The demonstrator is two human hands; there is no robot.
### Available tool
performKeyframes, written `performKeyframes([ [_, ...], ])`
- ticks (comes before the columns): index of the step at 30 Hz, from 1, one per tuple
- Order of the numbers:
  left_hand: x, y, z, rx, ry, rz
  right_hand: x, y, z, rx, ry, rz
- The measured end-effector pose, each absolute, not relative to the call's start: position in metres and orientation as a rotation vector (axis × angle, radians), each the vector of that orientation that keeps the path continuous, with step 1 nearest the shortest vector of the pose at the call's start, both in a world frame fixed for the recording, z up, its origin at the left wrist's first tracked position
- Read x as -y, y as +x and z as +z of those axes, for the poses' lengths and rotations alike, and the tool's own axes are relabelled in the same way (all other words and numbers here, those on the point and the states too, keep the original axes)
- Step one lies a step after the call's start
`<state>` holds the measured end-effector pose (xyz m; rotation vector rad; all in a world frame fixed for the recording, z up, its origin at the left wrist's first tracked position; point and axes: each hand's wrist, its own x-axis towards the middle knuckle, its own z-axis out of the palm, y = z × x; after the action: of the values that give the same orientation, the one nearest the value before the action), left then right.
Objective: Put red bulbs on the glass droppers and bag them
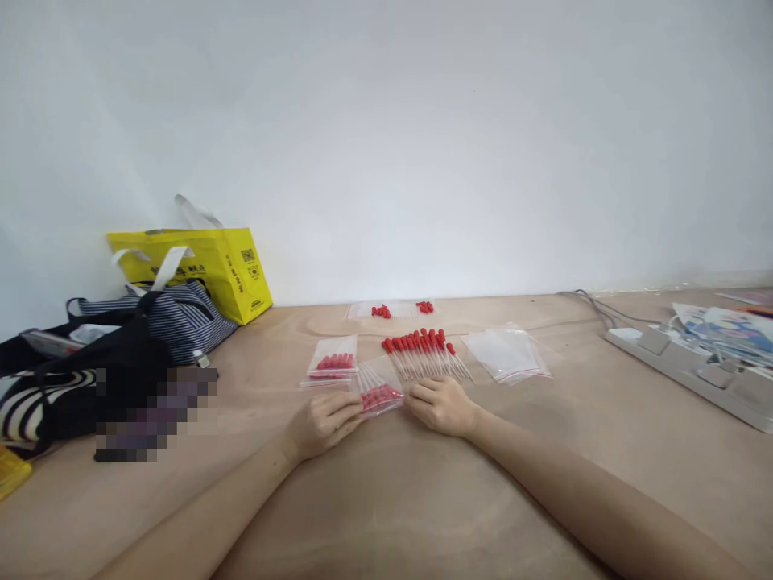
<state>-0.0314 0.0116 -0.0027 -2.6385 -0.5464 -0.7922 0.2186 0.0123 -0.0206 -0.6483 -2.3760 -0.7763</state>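
A clear zip bag lies in front of me, with several red-bulbed droppers inside, their bulbs toward me. My left hand is closed on the bag's left edge near the opening. At its right corner, my right hand has its fingers curled together and pinching the edge; the fingertips are partly hidden. Just beyond lies a fanned row of loose droppers with red bulbs and thin clear stems. Left of the held bag, filled zip bags with red bulbs showing lie stacked.
Flat clear bags lie to the right. Loose red bulbs and clear stems rest near the wall. A power strip and papers sit far right. A yellow bag, striped bag and black bag stand left.
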Motion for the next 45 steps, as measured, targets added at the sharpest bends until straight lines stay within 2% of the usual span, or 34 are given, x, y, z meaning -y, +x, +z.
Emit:
performKeyframes([
  [4, -0.013, -0.031, -0.001, 0.554, -2.623, -0.715, -0.012, 0.218, -0.020, 2.339, -0.648, -0.783],
  [12, -0.012, -0.028, 0.003, 0.408, -2.550, -0.868, -0.014, 0.215, -0.019, 2.283, -0.558, -0.844],
  [17, -0.014, -0.024, 0.000, 0.479, -2.467, -0.945, -0.016, 0.211, -0.023, 2.236, -0.617, -0.790],
  [32, -0.021, 0.014, -0.002, 0.286, -2.365, -0.921, -0.010, 0.193, -0.021, 2.179, -0.623, -0.802],
  [40, -0.016, -0.018, 0.003, 0.275, -2.273, -0.785, -0.011, 0.199, -0.022, 2.169, -0.647, -0.777],
  [45, -0.009, -0.038, 0.004, 0.455, -2.407, -0.891, -0.011, 0.200, -0.023, 2.166, -0.645, -0.732],
])
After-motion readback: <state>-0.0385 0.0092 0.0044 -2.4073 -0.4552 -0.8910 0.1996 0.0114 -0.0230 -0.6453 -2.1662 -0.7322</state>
